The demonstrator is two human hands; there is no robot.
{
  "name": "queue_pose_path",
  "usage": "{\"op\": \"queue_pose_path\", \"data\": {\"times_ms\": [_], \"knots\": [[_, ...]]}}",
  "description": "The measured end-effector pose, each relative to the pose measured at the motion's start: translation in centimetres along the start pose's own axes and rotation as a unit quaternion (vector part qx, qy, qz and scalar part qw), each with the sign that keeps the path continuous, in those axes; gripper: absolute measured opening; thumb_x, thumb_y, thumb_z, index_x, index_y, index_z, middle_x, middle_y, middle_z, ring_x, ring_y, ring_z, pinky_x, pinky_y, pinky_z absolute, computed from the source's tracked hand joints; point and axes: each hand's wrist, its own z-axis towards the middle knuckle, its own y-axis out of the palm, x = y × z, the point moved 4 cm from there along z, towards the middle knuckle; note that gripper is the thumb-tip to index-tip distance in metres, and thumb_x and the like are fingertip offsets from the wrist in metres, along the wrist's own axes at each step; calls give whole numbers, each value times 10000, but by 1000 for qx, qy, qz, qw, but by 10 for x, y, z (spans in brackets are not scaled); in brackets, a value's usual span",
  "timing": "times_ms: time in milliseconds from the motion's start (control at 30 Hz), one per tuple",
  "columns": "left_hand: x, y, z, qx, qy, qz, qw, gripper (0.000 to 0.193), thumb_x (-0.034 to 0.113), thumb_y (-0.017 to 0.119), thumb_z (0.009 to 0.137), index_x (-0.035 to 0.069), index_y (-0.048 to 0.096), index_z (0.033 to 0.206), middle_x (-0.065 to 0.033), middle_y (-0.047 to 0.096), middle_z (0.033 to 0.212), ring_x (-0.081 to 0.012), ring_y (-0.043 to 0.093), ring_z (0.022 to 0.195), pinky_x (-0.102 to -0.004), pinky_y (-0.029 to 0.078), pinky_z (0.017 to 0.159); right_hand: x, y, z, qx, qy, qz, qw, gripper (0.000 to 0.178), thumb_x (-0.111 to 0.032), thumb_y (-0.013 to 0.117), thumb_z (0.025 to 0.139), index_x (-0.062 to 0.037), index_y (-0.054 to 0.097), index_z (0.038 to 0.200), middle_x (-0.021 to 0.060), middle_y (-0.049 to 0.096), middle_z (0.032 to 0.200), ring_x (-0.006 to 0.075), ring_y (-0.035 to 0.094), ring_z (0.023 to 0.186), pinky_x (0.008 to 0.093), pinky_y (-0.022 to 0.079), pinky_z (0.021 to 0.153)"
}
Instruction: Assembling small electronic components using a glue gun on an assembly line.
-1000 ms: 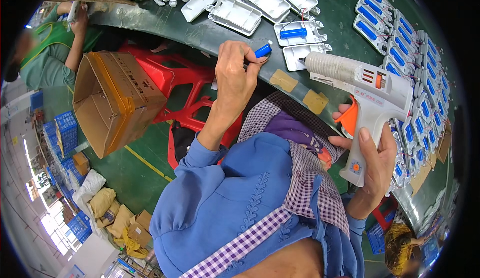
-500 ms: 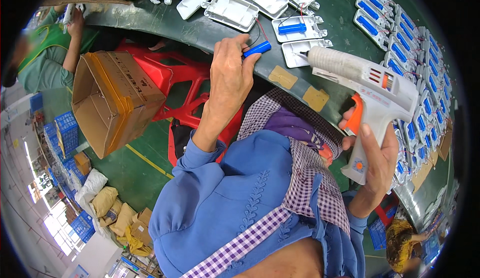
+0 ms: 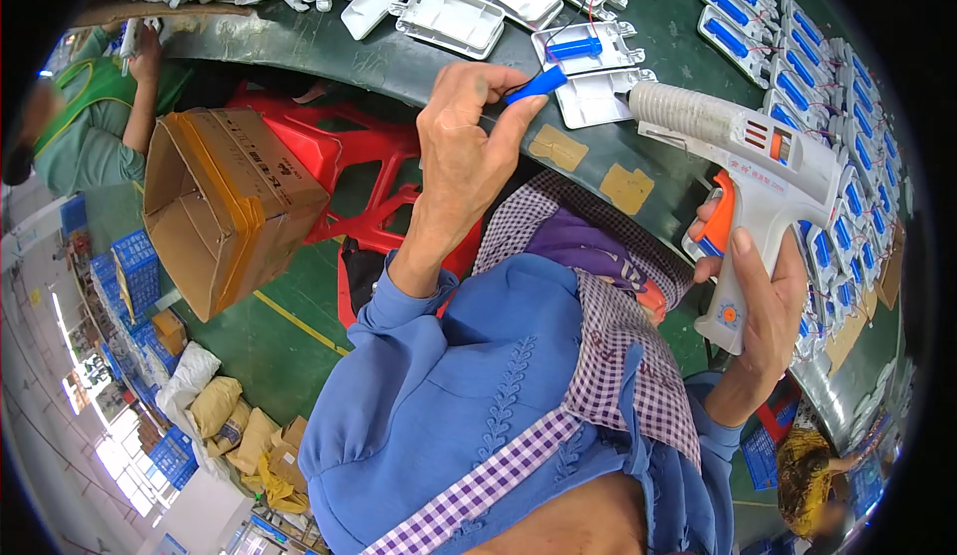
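Fingers (image 3: 518, 121) pinch a blue battery (image 3: 538, 84) near the bench's front edge

Left hand (image 3: 461, 131) is raised, its back showing, and grips the battery between thumb and fingertips; the battery tilts up toward the right. Right hand (image 3: 766, 301) wraps the handle of a white glue gun (image 3: 750, 151), thumb along the grip, fingers at the orange trigger (image 3: 716, 211), nozzle pointing left. Whether the trigger is squeezed, I cannot tell.

The bench (image 3: 349, 56) edge slants down rightward, passing behind the left hand and beyond two tan tape patches (image 3: 558, 147). Green bench top shows between the middle cases and the right-hand rows.

Far left, a cardboard box (image 3: 209, 211) lies beside a red stool (image 3: 319, 141), mouth turned left, inner walls visible. At the middle, a white case (image 3: 618, 46) holds another battery (image 3: 575, 48); a lower case (image 3: 593, 101) sits by the nozzle. Far right, case rows (image 3: 758, 66) hold blue batteries too.
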Motion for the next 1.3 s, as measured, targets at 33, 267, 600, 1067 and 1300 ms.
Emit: {"op": "queue_pose_path", "data": {"times_ms": [33,267,600,1067,1300], "knots": [[3,2,1,2,29,-7,1000,200,27,747,712,-4,637,876,-115,614,820,-250,573,732,-337,476,632,0,-1,0,2,5,-8,1000,406,-169,551,926,77,472,1239,177,640,1038,194,629,808,274,515,596],[7,27,8,-20,98,23,995,204,70,764,711,9,659,876,-106,580,899,-227,566,843,-328,458,686,0,-1,-4,23,1,5,1000,401,-173,578,912,81,485,1207,170,655,990,168,613,674,272,506,574],[-2,41,7,-15,99,-14,995,150,-17,698,786,-17,554,827,-116,616,797,-208,610,622,-296,491,561,1,-6,-12,40,-3,41,998,405,-159,568,917,82,466,1226,183,648,1009,182,624,636,283,530,553],[10,28,3,-99,166,44,980,213,-22,749,700,10,553,777,-109,637,843,-236,631,777,-313,512,659,2,-9,-8,25,-5,54,998,391,-143,548,927,83,468,1236,192,642,1043,180,635,695,275,535,567],[9,26,8,-70,137,-52,987,182,-10,751,709,5,577,764,-105,652,849,-202,645,746,-310,517,634,5,-5,-9,6,-5,99,995,386,-120,528,933,99,451,1242,236,618,1071,249,654,878,324,582,594]]}}
